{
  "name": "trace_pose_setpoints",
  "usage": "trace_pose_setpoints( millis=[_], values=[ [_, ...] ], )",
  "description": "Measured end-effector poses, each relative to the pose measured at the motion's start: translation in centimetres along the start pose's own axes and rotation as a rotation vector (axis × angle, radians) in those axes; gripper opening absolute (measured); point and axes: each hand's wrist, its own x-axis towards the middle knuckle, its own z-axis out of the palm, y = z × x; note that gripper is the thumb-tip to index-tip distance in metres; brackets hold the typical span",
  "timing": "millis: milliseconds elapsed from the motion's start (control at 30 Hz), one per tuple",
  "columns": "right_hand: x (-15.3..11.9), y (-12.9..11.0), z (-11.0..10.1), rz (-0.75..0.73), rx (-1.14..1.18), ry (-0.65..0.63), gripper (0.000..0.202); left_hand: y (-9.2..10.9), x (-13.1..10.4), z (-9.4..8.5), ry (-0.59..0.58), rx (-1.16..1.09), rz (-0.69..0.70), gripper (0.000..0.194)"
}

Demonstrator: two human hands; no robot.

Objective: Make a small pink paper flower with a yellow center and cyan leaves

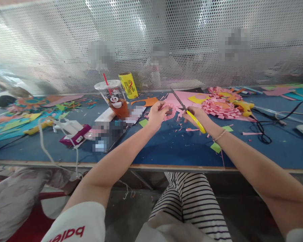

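Note:
My left hand (156,116) pinches a small pink paper piece (170,114) with a ragged edge and a dark patch at its middle. In my right hand (197,117) is a pair of scissors (196,121) with yellow handles, its blades pointing up and to the left above the pink paper. Thin pink scraps (179,117) lie under the blades. Beyond them rests a larger pink sheet (176,97). Pink fringed paper flowers (219,107) sit just right of my right hand.
A drink cup (114,99) with a red straw and a yellow can (129,86) stand back left. Nearer are a purple power strip (75,135) and a phone (113,136). A yellow glue gun (244,108) with a black cord lies right. A perforated metal panel (192,70) rises behind the table.

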Motion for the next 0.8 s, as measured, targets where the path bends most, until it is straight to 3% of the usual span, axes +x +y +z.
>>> trace_pose_setpoints(
  millis=[167,267,433,633,800],
  values=[
    [0.5,1.1,0.3,-0.083,0.173,0.094,0.031,-0.4,-0.4,0.3,-0.191,0.163,-0.057,0.011],
    [0.6,1.3,0.6,-0.110,0.280,0.068,0.037,-0.6,-0.7,0.3,-0.254,0.206,-0.104,0.019],
    [0.4,0.9,1.4,-0.145,0.475,0.000,0.035,-0.6,-0.7,0.2,-0.208,0.177,-0.120,0.033],
    [-0.3,-0.5,1.3,-0.084,0.544,0.035,0.023,-0.3,-0.5,0.0,-0.197,-0.050,-0.204,0.033],
    [-0.6,-1.5,1.0,-0.094,0.619,0.088,0.021,-0.2,-0.9,0.5,-0.188,-0.150,-0.165,0.041]
  ],
)
